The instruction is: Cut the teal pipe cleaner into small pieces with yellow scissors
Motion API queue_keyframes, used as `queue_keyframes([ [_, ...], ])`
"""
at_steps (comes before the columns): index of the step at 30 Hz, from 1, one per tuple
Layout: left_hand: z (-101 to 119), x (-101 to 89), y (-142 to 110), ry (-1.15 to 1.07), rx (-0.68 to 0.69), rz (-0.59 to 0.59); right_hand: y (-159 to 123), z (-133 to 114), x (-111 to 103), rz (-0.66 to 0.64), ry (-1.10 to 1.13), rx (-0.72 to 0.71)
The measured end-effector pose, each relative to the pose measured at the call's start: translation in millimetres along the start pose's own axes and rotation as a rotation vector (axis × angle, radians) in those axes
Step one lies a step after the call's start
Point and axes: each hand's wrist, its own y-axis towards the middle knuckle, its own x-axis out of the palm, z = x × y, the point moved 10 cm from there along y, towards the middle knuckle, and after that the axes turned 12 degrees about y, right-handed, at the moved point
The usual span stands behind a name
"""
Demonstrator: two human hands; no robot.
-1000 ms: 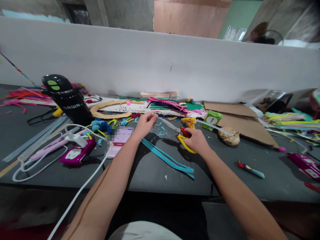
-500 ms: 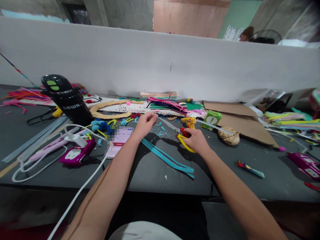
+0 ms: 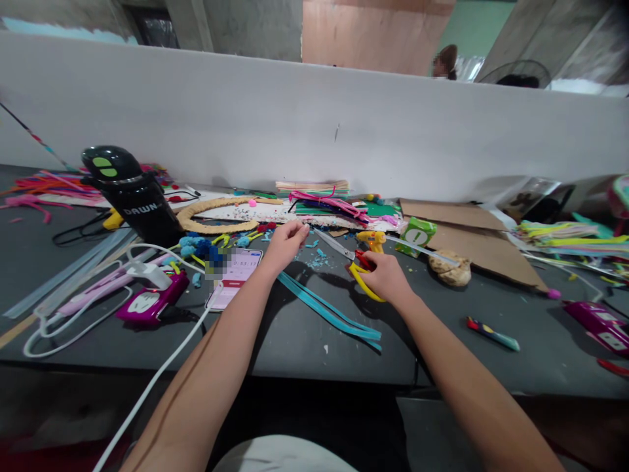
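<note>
My right hand (image 3: 386, 274) grips scissors (image 3: 339, 246) by their red and yellow handles, with the blades pointing left. My left hand (image 3: 287, 244) is closed in a pinch just beyond the blade tips; whatever lies between its fingertips is too small to make out. Below the blades, small blue clippings (image 3: 319, 257) are scattered on the dark table. Several long blue fuzzy strips (image 3: 334, 311) lie between my two arms, their far ends close to my left wrist. A yellow glue gun (image 3: 372, 240) stands just behind my right hand.
Left of my left arm are a phone (image 3: 239, 269), a purple power adapter (image 3: 153, 303) with white cables and a black bottle (image 3: 132, 196). Cardboard (image 3: 476, 246), a green box (image 3: 415, 235) and a capped pen-like tool (image 3: 493, 333) lie to the right. A white partition (image 3: 236, 124) closes the back.
Both hands and the scissors stay almost in place. Behind the partition, a person's head has shifted to the left.
</note>
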Motion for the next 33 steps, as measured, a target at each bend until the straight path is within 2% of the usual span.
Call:
queue_keyframes([
  [14,-1.1,1.1,-1.2,0.029,-0.006,-0.016,1.6,6.1,3.9,-0.016,-0.026,0.001],
  [25,4.2,-0.5,-2.7,0.107,-0.02,0.006,0.3,-1.6,-0.5,0.0,-0.032,-0.005],
  [33,4.0,-0.5,-3.7,0.087,-0.021,0.003,1.1,2.2,0.8,0.001,-0.064,-0.001],
])
